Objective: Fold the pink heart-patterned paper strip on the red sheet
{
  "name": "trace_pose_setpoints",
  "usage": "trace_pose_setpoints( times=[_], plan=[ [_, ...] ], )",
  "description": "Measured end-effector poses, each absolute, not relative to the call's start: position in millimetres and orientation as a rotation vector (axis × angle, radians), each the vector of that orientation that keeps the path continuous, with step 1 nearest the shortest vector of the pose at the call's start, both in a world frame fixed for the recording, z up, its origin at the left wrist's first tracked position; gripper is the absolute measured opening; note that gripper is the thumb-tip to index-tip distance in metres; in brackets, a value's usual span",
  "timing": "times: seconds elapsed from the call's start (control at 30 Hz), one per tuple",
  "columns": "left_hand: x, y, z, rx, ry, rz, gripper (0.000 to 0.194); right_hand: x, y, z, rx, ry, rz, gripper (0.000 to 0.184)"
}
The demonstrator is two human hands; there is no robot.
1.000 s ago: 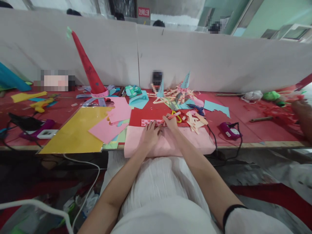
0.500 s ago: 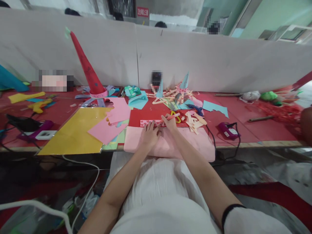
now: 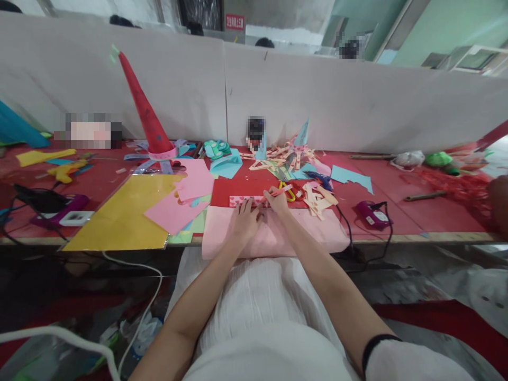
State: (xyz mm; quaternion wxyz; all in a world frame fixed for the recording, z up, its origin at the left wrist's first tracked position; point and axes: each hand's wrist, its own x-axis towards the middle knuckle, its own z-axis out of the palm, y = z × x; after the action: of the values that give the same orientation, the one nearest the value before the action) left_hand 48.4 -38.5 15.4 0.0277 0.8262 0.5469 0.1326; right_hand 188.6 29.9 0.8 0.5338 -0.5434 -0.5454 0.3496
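Observation:
My left hand lies with its fingers stretched out over a pink strip with a heart pattern, pressing it down. A pink pen is pinched in my right hand, its lower end by the strip near my left fingers; the tip is too small to make out. Under the strip is a red sheet. A pale pink sheet lies below my wrists and hangs over the table's front edge. Yellow-handled scissors lie just beyond my right hand.
Left are a yellow sheet, pink paper offcuts and a tall red cone. Cut paper strips and a purple box with a cord sit right. A grey partition runs along the back.
The view has shifted very slightly. Both hands stay in nearly the same place, the left on the strip and the right with the pen.

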Motion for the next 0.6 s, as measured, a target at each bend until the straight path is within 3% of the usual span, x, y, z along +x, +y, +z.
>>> trace_pose_setpoints(
  times=[0.6],
  plan=[
    [48.4, -37.8, 14.2, 2.563, 1.691, 0.433, 0.043, 191.3, 32.1, 1.1, -1.291, -1.203, 0.789, 0.042]
  ],
)
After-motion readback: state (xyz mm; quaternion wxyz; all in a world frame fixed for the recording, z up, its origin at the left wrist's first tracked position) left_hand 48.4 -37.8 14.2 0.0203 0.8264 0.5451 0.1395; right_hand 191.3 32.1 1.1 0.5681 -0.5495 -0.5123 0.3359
